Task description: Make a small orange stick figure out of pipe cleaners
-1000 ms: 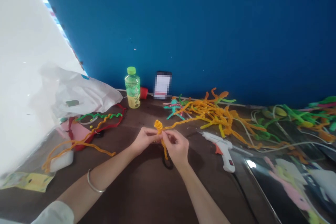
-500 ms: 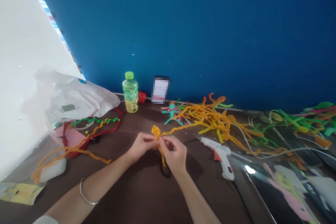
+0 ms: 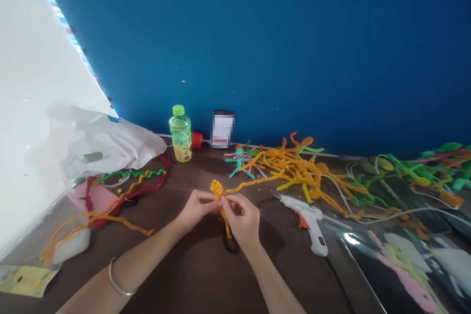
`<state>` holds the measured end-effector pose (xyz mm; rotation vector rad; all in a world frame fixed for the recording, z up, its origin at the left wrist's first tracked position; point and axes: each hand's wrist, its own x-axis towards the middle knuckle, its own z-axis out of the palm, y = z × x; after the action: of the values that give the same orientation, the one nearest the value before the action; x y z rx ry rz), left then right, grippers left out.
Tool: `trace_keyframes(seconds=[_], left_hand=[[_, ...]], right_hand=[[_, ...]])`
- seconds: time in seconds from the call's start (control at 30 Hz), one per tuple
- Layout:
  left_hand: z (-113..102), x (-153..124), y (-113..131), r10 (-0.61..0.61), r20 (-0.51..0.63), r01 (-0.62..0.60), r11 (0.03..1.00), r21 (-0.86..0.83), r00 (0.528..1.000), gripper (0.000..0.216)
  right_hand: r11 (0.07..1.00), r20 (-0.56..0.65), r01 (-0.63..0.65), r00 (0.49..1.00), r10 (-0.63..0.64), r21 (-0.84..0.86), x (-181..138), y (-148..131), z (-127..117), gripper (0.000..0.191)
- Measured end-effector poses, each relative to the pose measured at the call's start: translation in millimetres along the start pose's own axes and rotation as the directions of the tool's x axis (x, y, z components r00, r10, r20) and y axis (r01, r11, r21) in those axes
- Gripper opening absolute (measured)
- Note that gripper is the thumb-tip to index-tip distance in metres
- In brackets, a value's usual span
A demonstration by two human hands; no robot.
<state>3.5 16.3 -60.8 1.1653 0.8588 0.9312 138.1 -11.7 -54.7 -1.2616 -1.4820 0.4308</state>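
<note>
Both hands meet over the dark table around an orange pipe cleaner figure (image 3: pixel 216 187) whose upper end is wound into a coiled ball. My left hand (image 3: pixel 197 209) pinches it just under the coil from the left. Fingertips of my right hand (image 3: pixel 243 215) close on it from the right, at the same spot. One orange strand (image 3: pixel 250 183) runs from the fingers toward a heap of orange pipe cleaners (image 3: pixel 294 164). Another short end hangs below the fingers. A dark ring-like loop (image 3: pixel 231 245) lies on the table under the hands. The pinched part is hidden by the fingers.
A white glue gun (image 3: pixel 307 218) lies right of my right hand. Behind stand a green-capped bottle (image 3: pixel 180 137) and a phone (image 3: pixel 222 130). A small turquoise pipe cleaner figure (image 3: pixel 240 159) lies nearby. At left are a plastic bag (image 3: pixel 110 140) and loose orange strands (image 3: pixel 121 219).
The view has shifted slightly, so the table things sit a little lower and further left. Both hands keep their pinch on the orange pipe cleaner figure, and its coiled top looks slightly turned.
</note>
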Motion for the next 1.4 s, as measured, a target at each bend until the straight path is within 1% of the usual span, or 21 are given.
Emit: trace_keyframes(seconds=[0.37, 0.53, 0.6, 0.73, 0.8, 0.97, 1.07, 1.17, 1.23, 1.3, 1.4], left_hand=[[0.1, -0.2, 1.5, -0.004, -0.004, 0.004, 1.000, 0.007, 1.000, 0.029], [-0.3, -1.3, 3.2, -0.001, 0.026, 0.000, 1.000, 0.024, 1.000, 0.029], [-0.3, -1.2, 2.0, 0.020, 0.040, -0.022, 0.999, 0.033, 0.999, 0.032], [0.3, -0.4, -1.0, 0.129, 0.016, -0.129, 0.982, 0.138, 0.992, 0.034], [0.6, -0.3, -1.6, 0.159, 0.024, -0.161, 0.973, 0.163, 0.987, 0.035], [-0.1, -0.4, -2.8, 0.177, 0.021, -0.178, 0.973, 0.147, 0.984, 0.039], [-1.3, 0.4, -3.8, 0.180, 0.017, -0.181, 0.974, 0.136, 0.983, 0.039], [-2.5, 1.3, -4.3, 0.167, 0.032, -0.169, 0.978, 0.119, 0.985, 0.037], [-3.0, 1.7, -4.3, 0.148, 0.037, -0.151, 0.983, 0.103, 0.988, 0.037], [-3.0, 1.7, -3.9, 0.127, 0.030, -0.129, 0.987, 0.094, 0.992, 0.037], [-2.5, 1.2, -3.0, 0.105, 0.018, -0.107, 0.990, 0.089, 0.994, 0.035]], right_hand=[[1.000, -0.008, 0.010, 1.000, -0.010, 0.000, 1.2, -1.4, -0.1, 0.012], [1.000, -0.016, -0.010, 1.000, 0.009, -0.022, 1.6, 0.3, -0.3, 0.010], [0.999, -0.017, -0.020, 1.000, 0.019, -0.032, 1.6, 1.7, -0.8, 0.010], [0.999, -0.019, -0.020, 1.000, 0.019, -0.039, 2.3, 3.5, -2.0, 0.010], [0.999, -0.015, -0.008, 1.000, 0.007, -0.046, 3.1, 3.7, -2.8, 0.011], [0.994, 0.078, 0.086, 0.994, -0.080, -0.073, 5.3, 4.4, -5.6, 0.010], [0.988, 0.116, 0.123, 0.987, -0.112, -0.097, 7.0, 5.4, -8.3, 0.010], [0.980, 0.158, 0.159, 0.977, -0.140, -0.118, 10.2, 7.9, -12.2, 0.009], [0.967, 0.187, 0.211, 0.965, -0.183, -0.142, 12.7, 10.7, -14.8, 0.009], [0.941, 0.215, 0.280, 0.947, -0.239, -0.191, 14.5, 14.0, -16.8, 0.009], [0.855, 0.242, 0.399, 0.912, -0.332, -0.331, 15.4, 16.6, -17.8, 0.012]])
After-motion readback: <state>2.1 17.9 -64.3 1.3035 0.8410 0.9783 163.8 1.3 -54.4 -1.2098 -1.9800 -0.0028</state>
